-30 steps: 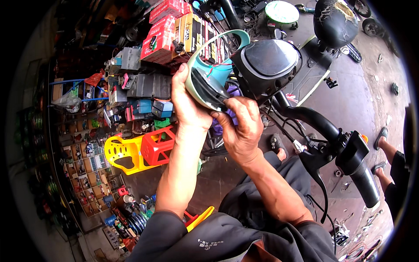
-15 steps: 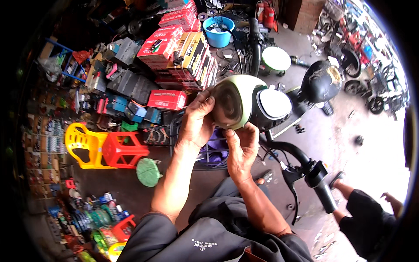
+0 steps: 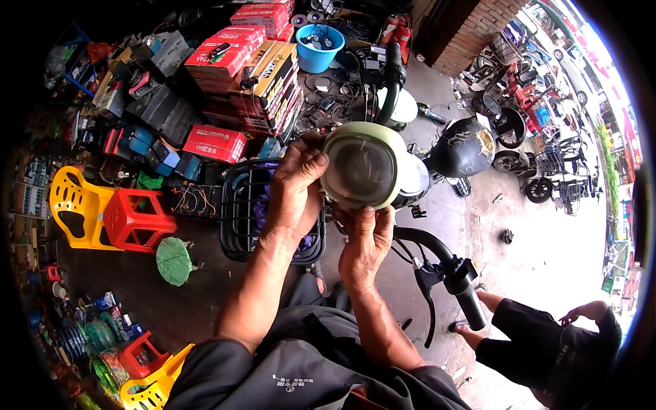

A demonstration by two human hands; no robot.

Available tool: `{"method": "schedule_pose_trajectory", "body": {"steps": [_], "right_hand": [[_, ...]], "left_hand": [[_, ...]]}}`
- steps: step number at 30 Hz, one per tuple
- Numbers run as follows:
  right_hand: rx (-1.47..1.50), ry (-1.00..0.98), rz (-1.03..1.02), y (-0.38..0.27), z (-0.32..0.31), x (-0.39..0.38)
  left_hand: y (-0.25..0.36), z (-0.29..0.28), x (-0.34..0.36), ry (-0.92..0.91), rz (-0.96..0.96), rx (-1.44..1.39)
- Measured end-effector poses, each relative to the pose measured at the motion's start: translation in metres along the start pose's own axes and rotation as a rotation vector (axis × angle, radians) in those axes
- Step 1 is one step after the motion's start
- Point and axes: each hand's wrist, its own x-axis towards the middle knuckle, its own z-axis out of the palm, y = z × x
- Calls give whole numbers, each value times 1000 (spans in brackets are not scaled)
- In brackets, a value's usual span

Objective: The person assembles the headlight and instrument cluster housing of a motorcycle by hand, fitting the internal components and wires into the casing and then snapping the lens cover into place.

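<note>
A pale green headlight housing (image 3: 362, 171) with a round clear lens sits at the front of a scooter. My left hand (image 3: 295, 191) grips its left side, thumb on the rim. My right hand (image 3: 367, 240) holds it from below, fingers pressed against the lower edge. Just behind my left hand is the scooter's black wire basket (image 3: 253, 205) with purple cloth inside. The black right handlebar grip (image 3: 459, 290) with its brake lever sticks out to the right of my hands.
Red and yellow cartons (image 3: 246, 58) are stacked at the back beside a blue bucket (image 3: 320, 46). A yellow plastic chair (image 3: 74, 205) and a red stool (image 3: 137, 219) stand at left. A crouching person in black (image 3: 547, 342) is at lower right. Parked scooters (image 3: 471, 147) stand behind.
The view has swung from the shelves toward the street. The headlight housing has turned so its lens faces me, and my right hand has shifted beneath it.
</note>
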Motion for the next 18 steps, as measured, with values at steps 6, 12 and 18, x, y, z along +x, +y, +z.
{"method": "schedule_pose_trajectory", "body": {"steps": [6,12,18], "right_hand": [[-54,-43,-81,10,-6,-2],[-563,-138,-212,31,-29,-9],[-116,31,175,45,-34,-27]], "left_hand": [[5,-4,4,49,-123,65],[0,-37,21,129,-295,196],[-11,-56,46,-108,-352,137]]}}
